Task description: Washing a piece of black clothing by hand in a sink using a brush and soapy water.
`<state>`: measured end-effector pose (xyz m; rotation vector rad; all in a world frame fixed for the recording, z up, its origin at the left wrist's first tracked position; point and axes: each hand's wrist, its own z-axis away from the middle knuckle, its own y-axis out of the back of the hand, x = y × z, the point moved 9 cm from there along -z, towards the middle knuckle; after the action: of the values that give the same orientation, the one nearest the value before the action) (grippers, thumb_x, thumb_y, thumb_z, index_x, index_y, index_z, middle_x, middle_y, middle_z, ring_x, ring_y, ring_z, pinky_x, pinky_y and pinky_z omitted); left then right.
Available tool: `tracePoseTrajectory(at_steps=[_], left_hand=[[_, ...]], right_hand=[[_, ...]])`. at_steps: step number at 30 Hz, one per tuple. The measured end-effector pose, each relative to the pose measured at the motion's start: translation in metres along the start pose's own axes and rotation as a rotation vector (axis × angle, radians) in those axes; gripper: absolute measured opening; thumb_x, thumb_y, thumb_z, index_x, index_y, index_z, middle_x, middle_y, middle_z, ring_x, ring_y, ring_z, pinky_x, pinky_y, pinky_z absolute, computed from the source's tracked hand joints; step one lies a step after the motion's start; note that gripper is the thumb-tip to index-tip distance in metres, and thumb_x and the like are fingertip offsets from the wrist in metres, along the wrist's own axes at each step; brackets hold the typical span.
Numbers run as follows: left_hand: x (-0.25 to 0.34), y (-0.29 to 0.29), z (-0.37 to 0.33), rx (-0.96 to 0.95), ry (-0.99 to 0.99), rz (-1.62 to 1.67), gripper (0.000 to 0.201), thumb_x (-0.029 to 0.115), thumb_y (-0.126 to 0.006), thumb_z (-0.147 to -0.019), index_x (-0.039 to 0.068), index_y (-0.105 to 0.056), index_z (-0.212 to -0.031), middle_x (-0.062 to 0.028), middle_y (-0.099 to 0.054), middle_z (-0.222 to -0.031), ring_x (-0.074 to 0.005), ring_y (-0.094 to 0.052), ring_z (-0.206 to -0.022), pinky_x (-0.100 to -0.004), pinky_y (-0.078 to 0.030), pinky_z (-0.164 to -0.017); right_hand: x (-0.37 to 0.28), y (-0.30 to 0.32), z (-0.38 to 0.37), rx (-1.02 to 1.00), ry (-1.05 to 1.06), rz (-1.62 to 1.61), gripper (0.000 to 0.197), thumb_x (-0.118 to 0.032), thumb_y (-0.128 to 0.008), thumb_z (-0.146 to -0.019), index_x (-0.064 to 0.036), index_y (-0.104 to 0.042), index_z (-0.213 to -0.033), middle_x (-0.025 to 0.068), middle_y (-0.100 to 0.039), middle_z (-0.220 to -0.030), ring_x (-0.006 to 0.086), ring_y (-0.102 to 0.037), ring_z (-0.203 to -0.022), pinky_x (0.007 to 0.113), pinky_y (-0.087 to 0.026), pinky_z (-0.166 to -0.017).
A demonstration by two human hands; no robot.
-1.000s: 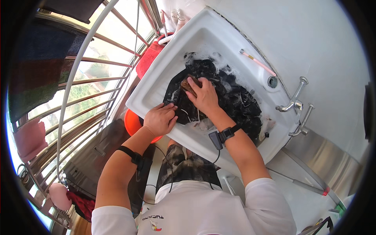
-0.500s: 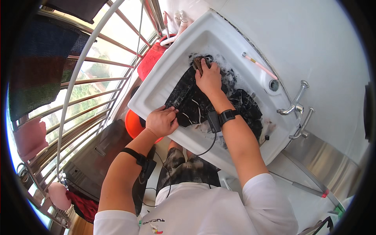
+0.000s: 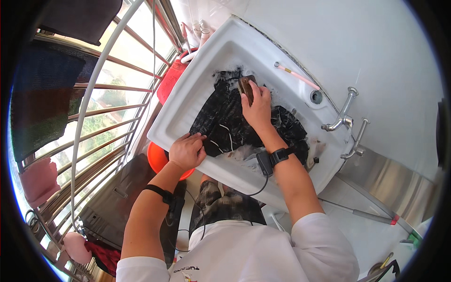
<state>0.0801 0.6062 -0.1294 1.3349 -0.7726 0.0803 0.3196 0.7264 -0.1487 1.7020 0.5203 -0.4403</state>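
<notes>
a dark wet garment (image 3: 235, 124) lies spread over the sloped, ribbed floor of a white laundry sink (image 3: 188, 101), suds showing along its far edge, so the cloth has a firm surface under it. the left hand (image 3: 187, 151) is curled shut on the near hem of the garment at the sink's front rim, pinning it so that it stays stretched. the right hand (image 3: 257, 105) is closed around a brown scrub brush (image 3: 244, 87), pressed flat on the far end of the cloth, arm reaching across the basin. both wrists wear black straps with small devices. a pink toothbrush-like stick (image 3: 293, 74) rests on the sink's back ledge, and a metal tap (image 3: 342, 117) stands at the right. an orange basin (image 3: 159, 160) sits below the sink, just beside the left hand.
</notes>
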Motion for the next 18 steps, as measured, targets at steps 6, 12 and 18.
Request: tracePoseTrajectory(at_steps=[6, 12, 18], left_hand=[[0.008, 0.006, -0.014, 0.011, -0.003, -0.086, 0.016, 0.014, -0.066, -0.081, 0.008, -0.067, -0.096, -0.0051, -0.067, -0.098, -0.026, -0.066, -0.099, -0.0409, -0.053, -0.089], [0.005, 0.009, -0.008, 0.015, 0.026, -0.063, 0.045, 0.01, -0.065, -0.075, 0.009, -0.067, -0.12, -0.0054, -0.064, -0.094, -0.0276, -0.062, -0.095, -0.0421, -0.05, -0.084], [0.001, -0.006, -0.012, -0.025, 0.034, -0.079, 0.046, 0.009, -0.065, -0.076, 0.011, -0.068, -0.122, -0.0043, -0.065, -0.093, -0.0271, -0.062, -0.095, -0.042, -0.05, -0.084]], right_hand=[[0.114, 0.016, 0.072, -0.03, -0.329, 0.267, 0.056, -0.025, -0.065, -0.099, -0.0059, -0.046, -0.148, 0.0292, -0.048, -0.126, 0.0486, -0.054, -0.113, 0.056, -0.047, -0.098], [0.049, 0.015, 0.08, -0.014, -0.264, 0.163, 0.057, -0.022, -0.065, -0.099, -0.0026, -0.044, -0.148, 0.0297, -0.048, -0.127, 0.0483, -0.05, -0.116, 0.056, -0.043, -0.101], [-0.063, -0.038, 0.11, -0.385, 0.136, 0.078, 0.059, -0.027, -0.07, -0.095, -0.0117, -0.05, -0.149, 0.0291, -0.047, -0.133, 0.0475, -0.052, -0.118, 0.055, -0.046, -0.101]])
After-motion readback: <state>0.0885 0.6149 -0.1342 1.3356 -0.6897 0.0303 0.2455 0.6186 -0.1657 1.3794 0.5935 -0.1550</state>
